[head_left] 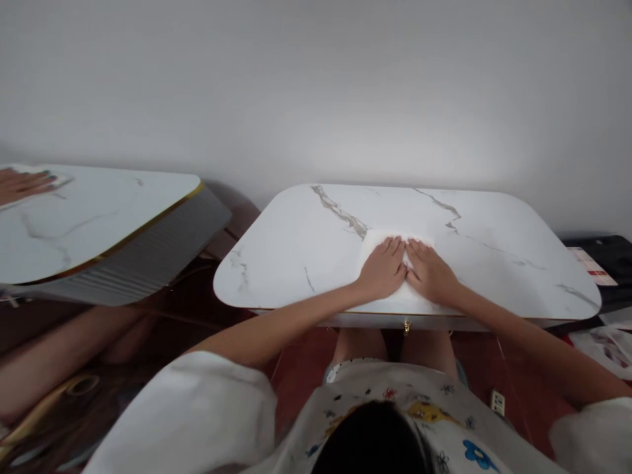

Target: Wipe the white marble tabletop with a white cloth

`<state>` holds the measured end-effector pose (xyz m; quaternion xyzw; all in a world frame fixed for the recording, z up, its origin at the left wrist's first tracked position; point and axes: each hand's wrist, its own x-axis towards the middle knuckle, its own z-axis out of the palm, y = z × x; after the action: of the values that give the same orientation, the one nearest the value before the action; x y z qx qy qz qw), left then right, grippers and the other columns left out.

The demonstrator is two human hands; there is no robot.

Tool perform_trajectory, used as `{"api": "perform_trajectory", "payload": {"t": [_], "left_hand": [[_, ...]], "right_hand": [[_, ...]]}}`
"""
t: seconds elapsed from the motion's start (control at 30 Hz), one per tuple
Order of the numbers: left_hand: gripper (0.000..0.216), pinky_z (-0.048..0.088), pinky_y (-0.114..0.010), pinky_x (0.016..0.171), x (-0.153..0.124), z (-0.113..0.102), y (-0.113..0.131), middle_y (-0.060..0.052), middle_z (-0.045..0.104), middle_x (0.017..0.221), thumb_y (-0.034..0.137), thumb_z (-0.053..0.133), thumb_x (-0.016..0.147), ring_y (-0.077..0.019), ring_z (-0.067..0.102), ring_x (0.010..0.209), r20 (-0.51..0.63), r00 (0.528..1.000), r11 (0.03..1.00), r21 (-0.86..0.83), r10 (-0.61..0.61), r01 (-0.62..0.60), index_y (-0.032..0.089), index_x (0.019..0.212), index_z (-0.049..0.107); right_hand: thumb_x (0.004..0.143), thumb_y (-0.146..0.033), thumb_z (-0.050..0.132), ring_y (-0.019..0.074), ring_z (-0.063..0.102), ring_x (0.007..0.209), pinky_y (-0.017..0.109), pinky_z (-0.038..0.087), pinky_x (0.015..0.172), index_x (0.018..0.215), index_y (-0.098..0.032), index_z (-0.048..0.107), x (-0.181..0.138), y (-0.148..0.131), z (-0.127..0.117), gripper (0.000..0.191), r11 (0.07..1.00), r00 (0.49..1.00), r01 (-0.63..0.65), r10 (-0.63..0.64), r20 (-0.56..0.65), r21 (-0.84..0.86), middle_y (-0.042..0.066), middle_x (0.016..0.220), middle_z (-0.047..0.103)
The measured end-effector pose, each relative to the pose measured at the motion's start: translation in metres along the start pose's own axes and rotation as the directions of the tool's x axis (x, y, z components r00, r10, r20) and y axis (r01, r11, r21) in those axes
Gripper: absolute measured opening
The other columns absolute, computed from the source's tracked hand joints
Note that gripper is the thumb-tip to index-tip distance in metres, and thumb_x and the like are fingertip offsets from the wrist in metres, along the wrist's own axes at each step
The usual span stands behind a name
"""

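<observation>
A white cloth or folded tissue (374,238) lies on a white marble-patterned tabletop (291,247). My left hand (384,268) rests flat on it, palm down, fingers stretched out. Beside it, my right hand (430,271) presses flat on the same cloth, its fingertips touching or almost touching those of the left. Both palms and the middle of the cloth under them are hidden. A small gold drawer knob (407,327) shows on the table's front, just below my hands.
Left of me stands a similar table (113,217), where another person's hand (24,184) rests on a white cloth. A pale wall (316,92) runs behind both. At right is a black object (609,253) with a paper. A power strip (498,402) lies on the red floor.
</observation>
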<state>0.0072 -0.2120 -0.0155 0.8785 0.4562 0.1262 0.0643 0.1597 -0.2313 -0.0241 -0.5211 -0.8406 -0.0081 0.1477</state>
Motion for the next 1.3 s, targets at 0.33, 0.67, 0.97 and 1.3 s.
{"api": "perform_trajectory", "payload": {"t": [0.33,0.67,0.97,1.3], "left_hand": [[0.053,0.028,-0.044,0.111,0.127,0.019,-0.107,-0.019,0.040,0.141,0.021,0.035,0.083,-0.0285,0.033,0.133,-0.332,0.933,0.990,-0.081,-0.136,0.116,0.003,0.133,0.037],[0.040,0.030,-0.044,0.107,0.196,0.020,-0.169,-0.019,0.056,0.122,0.015,0.031,0.084,-0.0264,0.043,0.124,-0.321,0.946,0.988,0.123,-0.054,0.098,0.006,0.117,0.052],[0.041,0.032,-0.041,0.104,0.217,0.024,-0.122,-0.019,0.050,0.131,0.018,0.033,0.086,-0.0260,0.043,0.125,-0.282,0.959,0.990,0.120,-0.033,0.069,0.004,0.121,0.049],[0.049,0.026,-0.043,0.110,0.148,0.026,-0.074,-0.019,0.041,0.140,0.020,0.028,0.088,-0.0250,0.033,0.133,-0.206,0.976,0.994,0.100,0.065,-0.045,0.003,0.132,0.040]], "right_hand": [[0.089,-0.023,0.028,0.0254,0.032,0.133,0.040,0.021,0.109,0.137,-0.002,0.037,0.155,0.052,0.031,0.052,0.998,0.998,-0.055,0.055,-0.002,-0.038,0.016,0.144,0.038],[0.088,-0.020,0.029,0.0245,0.035,0.130,0.038,0.025,0.105,0.134,-0.004,0.040,0.243,0.084,0.054,0.050,0.999,0.999,0.012,-0.013,-0.039,-0.037,0.016,0.142,0.041],[0.088,-0.020,0.026,0.0274,0.036,0.128,0.042,0.026,0.104,0.134,-0.003,0.040,0.210,0.118,0.041,0.050,0.992,0.993,-0.098,0.091,-0.080,-0.080,0.017,0.141,0.042],[0.089,-0.021,0.026,0.0303,0.030,0.133,0.046,0.023,0.107,0.137,0.000,0.036,0.126,0.074,0.027,0.053,0.976,0.978,-0.198,0.190,-0.087,-0.093,0.018,0.145,0.036]]}}
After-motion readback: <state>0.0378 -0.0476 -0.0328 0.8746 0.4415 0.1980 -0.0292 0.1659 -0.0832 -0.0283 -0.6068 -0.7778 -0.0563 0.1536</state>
